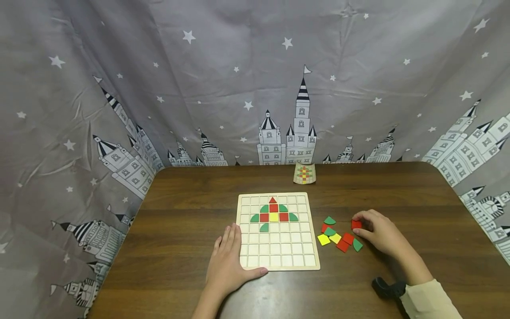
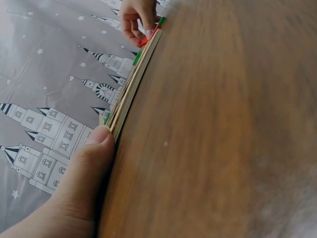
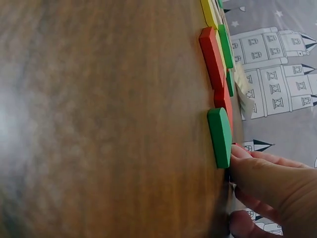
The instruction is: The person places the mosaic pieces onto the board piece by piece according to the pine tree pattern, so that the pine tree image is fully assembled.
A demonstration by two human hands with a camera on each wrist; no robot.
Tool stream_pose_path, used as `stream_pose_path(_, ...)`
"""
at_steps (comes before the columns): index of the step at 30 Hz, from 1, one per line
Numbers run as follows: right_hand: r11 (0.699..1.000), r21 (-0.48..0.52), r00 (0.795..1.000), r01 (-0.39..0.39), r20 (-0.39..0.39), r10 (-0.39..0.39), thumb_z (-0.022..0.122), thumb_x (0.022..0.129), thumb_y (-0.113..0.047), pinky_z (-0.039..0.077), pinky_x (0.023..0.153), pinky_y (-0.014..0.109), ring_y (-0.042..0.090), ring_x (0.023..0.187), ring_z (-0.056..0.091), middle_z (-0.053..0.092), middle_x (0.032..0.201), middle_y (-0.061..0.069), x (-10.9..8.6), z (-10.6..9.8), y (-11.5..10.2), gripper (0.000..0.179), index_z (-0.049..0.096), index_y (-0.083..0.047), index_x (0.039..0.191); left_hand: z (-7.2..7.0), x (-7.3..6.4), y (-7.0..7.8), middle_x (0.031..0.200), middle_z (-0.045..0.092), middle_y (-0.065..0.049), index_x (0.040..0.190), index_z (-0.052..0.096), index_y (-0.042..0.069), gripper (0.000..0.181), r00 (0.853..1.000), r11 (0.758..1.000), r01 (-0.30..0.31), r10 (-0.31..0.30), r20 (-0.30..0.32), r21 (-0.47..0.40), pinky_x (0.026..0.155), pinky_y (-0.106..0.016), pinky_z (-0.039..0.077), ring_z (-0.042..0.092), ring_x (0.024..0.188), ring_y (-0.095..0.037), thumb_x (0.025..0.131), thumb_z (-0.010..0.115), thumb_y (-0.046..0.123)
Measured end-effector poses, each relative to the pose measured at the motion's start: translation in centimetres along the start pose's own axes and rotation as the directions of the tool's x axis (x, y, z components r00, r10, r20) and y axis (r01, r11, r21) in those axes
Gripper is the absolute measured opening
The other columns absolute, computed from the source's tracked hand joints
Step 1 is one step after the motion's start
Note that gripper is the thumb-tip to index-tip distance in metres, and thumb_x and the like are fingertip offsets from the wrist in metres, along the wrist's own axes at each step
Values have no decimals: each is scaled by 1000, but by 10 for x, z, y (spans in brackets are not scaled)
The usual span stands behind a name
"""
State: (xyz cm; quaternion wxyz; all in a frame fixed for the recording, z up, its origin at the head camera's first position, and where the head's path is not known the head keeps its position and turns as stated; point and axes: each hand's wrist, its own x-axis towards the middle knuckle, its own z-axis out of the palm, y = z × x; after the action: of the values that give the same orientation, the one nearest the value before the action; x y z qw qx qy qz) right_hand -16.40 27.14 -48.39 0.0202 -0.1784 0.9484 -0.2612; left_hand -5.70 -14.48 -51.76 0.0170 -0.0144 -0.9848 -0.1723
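Observation:
A square wooden grid board (image 1: 298,260) lies on the table. Its upper cells carry a red triangle (image 1: 272,200), red squares, a yellow square (image 1: 274,217) and several green quarter-circle pieces. My left hand (image 1: 227,268) rests against the board's left and near edges, fingers straight and thumb (image 2: 101,136) at the near rim. To the right of the loose pieces, my right hand (image 1: 378,232) pinches a red square tile (image 1: 356,224) between thumb and fingers; in the right wrist view the hand mostly hides that tile. A green quarter-circle piece (image 3: 219,139) lies close by the right thumb.
Loose red, green and yellow pieces (image 1: 343,245) lie in a group, some overlapping, between the board and my right hand. A small pattern card (image 1: 296,177) stands at the table's back edge. Behind the brown table (image 1: 191,186) hangs a grey castle-print curtain (image 1: 223,53).

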Motion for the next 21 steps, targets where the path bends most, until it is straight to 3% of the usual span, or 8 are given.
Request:
stream_pose_path(5, 1000, 16, 999, -23, 27, 23, 78, 86, -21, 54, 78, 44, 18, 87, 64, 70, 94, -2, 3, 0, -1, 24, 68, -14, 106, -1, 0, 0, 167, 15, -9, 159, 15, 6, 143, 1000, 1000, -1, 1, -2, 2, 124, -47, 18, 15, 155, -26, 57, 53, 98)
stream_pose_path(11, 995, 50, 997, -81, 12, 80, 77, 86, -23, 49, 72, 34, 15, 80, 57, 64, 84, -5, 8, 2, -6, 24, 70, -16, 108, 0, 0, 0, 167, 16, -10, 158, 17, 5, 142, 1000, 1000, -4, 4, -4, 2, 124, -47, 19, 15, 155, -26, 57, 52, 98)
stream_pose_path(21, 949, 277, 988, -153, 16, 155, 73, 91, -23, 49, 50, 27, 16, 54, 53, 57, 85, 6, 28, 15, -33, 31, 67, -12, 119, 2, 0, -1, 167, 16, -10, 158, 17, 5, 143, 1000, 1000, -2, 2, -9, -5, 124, -47, 18, 15, 155, -26, 56, 52, 99)
